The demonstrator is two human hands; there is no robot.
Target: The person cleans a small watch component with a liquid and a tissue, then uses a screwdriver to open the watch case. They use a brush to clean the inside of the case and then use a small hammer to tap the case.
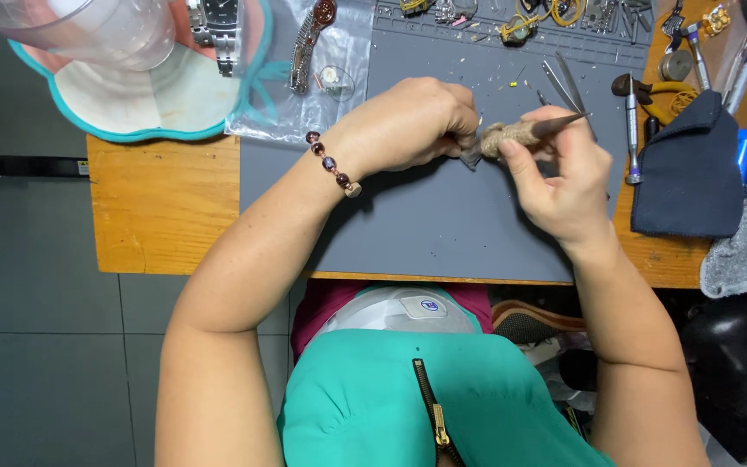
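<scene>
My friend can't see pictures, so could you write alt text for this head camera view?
Seen from above, a left hand and a right hand together grip a small twine-wrapped tool with a dark pointed tip over a grey work mat. Tweezers, screwdrivers and a wristwatch lie around it.

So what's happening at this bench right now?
A person seated at a wooden bench works over a grey mat. The right hand holds a twine-wrapped tool with a dark pointed tip, while the left hand pinches something small at its other end; what it is cannot be told. Tweezers, a screwdriver and a wristwatch lie around.
</scene>
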